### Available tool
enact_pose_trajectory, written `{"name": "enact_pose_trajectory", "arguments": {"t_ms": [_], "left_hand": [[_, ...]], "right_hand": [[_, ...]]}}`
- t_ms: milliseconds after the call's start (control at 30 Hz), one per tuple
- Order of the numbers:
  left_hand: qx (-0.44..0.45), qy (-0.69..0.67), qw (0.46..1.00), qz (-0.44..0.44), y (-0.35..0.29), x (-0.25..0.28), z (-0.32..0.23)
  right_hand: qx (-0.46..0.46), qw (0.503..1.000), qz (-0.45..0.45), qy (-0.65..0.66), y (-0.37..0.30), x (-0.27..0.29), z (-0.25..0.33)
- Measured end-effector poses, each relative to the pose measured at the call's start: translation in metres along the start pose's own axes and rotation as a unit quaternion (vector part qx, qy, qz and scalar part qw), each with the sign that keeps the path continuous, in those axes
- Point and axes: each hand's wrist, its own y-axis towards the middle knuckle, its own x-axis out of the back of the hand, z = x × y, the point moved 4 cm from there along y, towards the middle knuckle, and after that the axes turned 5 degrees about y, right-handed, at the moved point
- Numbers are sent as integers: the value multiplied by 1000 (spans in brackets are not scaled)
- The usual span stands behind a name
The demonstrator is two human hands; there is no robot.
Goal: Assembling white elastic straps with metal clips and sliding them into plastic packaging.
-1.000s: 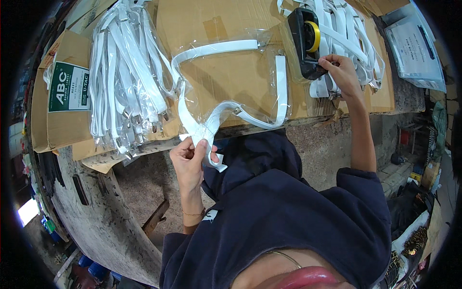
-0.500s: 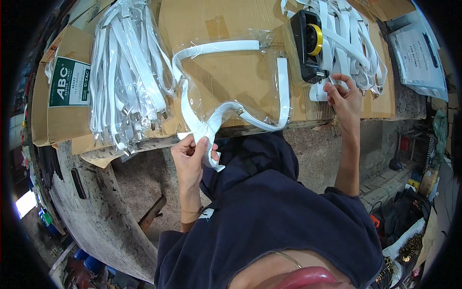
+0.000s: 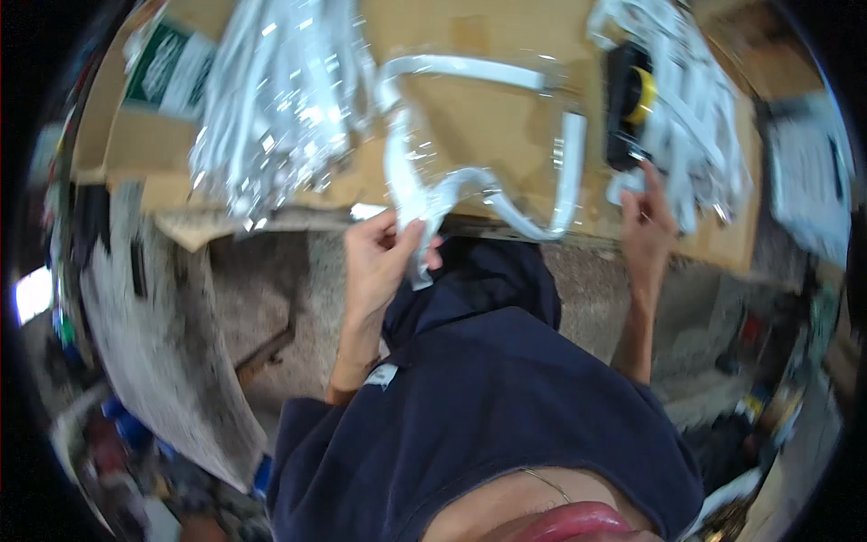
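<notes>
White elastic suspenders [image 3: 397, 149] with metal clips lie looped on the cardboard, clear plastic film around them. My left hand [image 3: 384, 257] pinches their joined lower end between thumb and fingers, just over the table's near edge. A black tape dispenser [image 3: 623, 135] with a yellow core stands to the right. At its near end is my right hand [image 3: 648, 217], index finger stretched up to the cutting edge and thumb held apart, the other fingers curled. Motion blurs this hand, and whether a bit of clear tape clings to the fingertip I cannot make out.
A heap of white suspenders in clear plastic [image 3: 280, 108] lies at the left, beside an open carton [image 3: 135, 135] with a green and white label. More white straps [image 3: 704, 117] are piled right of the dispenser. A pale plastic packet [image 3: 808, 154] sits at the far right.
The view has shifted, and the table things sit higher and further right in it. My right index finger has straightened and parted from the thumb. The left hand keeps its pinch on the suspenders.
</notes>
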Motion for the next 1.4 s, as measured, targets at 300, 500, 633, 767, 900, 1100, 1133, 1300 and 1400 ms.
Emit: {"name": "enact_pose_trajectory", "arguments": {"t_ms": [300, 500, 633, 767, 900, 1100, 1133, 1300, 1400], "left_hand": [[-6, 19, 999, 29, -4, -5, -9], [-8, 48, 999, -14, -16, -6, -16], [-17, 29, 999, -22, -17, -6, -13], [-19, 38, 999, -16, -15, -4, -12], [-20, 48, 998, -22, -14, -2, -13], [-26, 69, 997, -7, -11, -5, -13], [-33, 80, 996, -3, -10, -6, -13], [-22, 73, 997, 10, -8, -7, -6], [-21, 69, 997, 29, -5, -7, -5]], "right_hand": [[140, 867, 410, 246, -14, -89, 136], [73, 812, 534, 222, -7, -116, 149], [93, 818, 530, 205, -9, -123, 151], [102, 814, 545, 174, -9, -124, 151], [116, 821, 529, 180, -11, -125, 151], [150, 824, 531, 128, -8, -121, 155], [174, 824, 529, 105, -7, -120, 157], [182, 817, 544, 61, -4, -119, 158], [151, 817, 555, 25, -2, -116, 160]]}}
